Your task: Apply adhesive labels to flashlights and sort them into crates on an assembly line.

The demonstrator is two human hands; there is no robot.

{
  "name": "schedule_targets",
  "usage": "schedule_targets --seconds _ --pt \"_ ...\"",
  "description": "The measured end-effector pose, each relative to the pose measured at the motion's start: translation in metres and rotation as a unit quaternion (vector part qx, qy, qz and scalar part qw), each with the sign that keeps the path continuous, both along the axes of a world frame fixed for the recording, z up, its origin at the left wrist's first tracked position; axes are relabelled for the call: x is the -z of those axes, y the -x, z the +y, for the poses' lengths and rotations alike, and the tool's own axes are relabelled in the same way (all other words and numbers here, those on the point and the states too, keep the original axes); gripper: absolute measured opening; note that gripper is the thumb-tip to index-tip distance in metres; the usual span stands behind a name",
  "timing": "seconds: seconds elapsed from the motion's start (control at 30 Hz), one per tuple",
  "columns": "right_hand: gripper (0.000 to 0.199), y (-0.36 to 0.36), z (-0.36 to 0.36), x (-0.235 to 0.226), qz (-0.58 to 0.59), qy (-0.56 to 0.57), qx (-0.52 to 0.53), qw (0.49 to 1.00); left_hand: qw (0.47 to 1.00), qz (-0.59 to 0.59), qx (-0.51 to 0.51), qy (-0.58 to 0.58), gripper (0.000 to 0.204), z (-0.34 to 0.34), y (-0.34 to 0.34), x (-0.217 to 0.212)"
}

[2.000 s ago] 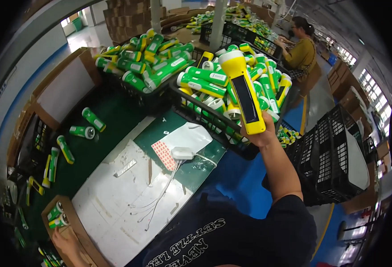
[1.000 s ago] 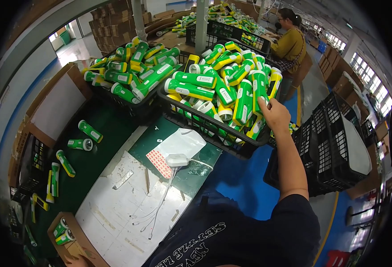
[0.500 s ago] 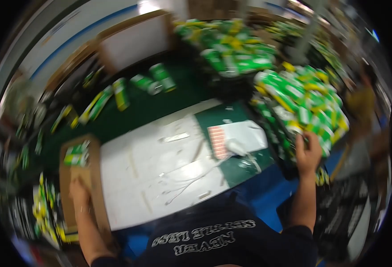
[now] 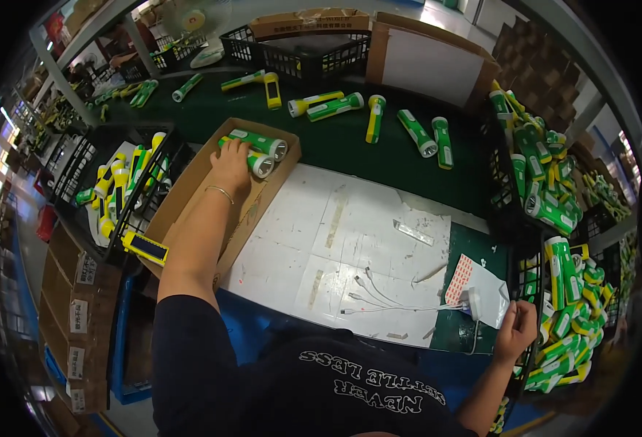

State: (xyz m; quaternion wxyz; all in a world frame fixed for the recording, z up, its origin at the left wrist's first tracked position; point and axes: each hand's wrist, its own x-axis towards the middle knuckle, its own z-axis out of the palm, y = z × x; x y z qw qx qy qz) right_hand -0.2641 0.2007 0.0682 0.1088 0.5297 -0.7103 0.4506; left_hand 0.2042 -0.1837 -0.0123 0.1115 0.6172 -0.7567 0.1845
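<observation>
My left hand (image 4: 231,169) reaches into a long cardboard box (image 4: 182,197), its fingers curled over a green-and-yellow flashlight (image 4: 261,164). Beside that one, at the far end of the box, lies a second green-and-white flashlight (image 4: 266,141). The fingertips are partly hidden behind the hand. At the right, my right hand (image 4: 516,331) is closed beside the black crate's edge, next to a white sheet with a red-patterned strip (image 4: 474,282). Whatever its fingers hold, if anything, is hidden. A white charging hub with several cables (image 4: 401,307) lies on the white board (image 4: 292,247).
Crates heaped with flashlights stand at the right (image 4: 572,306) and the left (image 4: 120,182). Several flashlights (image 4: 335,107) lie along the green bench (image 4: 314,142). A cardboard divider (image 4: 430,65) stands at the back. A clear plastic strip (image 4: 413,231) lies on the board.
The view has swung left. My left hand has gone from the near part of the box to the flashlights at its far end. My right hand has drawn back from the heaped flashlights.
</observation>
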Motion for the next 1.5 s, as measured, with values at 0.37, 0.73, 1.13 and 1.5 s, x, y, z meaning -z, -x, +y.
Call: schedule_targets --seconds 0.37,0.73,1.13,1.5 --pt "0.007 -0.027 -0.025 0.010 -0.162 -0.034 -0.099 0.981 0.664 0.691 0.205 -0.198 0.039 0.058 0.051 -0.104" --pt "0.017 -0.087 -0.058 0.001 -0.058 -0.178 -0.226 0.956 0.290 0.739 0.115 -0.597 0.041 0.190 0.213 -0.030" --pt "0.009 -0.103 -0.067 0.024 -0.008 -0.166 -0.268 0.949 0.292 0.741 0.102 -0.596 0.034 0.202 0.219 -0.027" --pt "0.015 -0.121 -0.086 0.026 0.228 -0.122 -0.282 0.924 0.494 0.670 0.278 -0.480 0.035 0.210 0.217 -0.018"
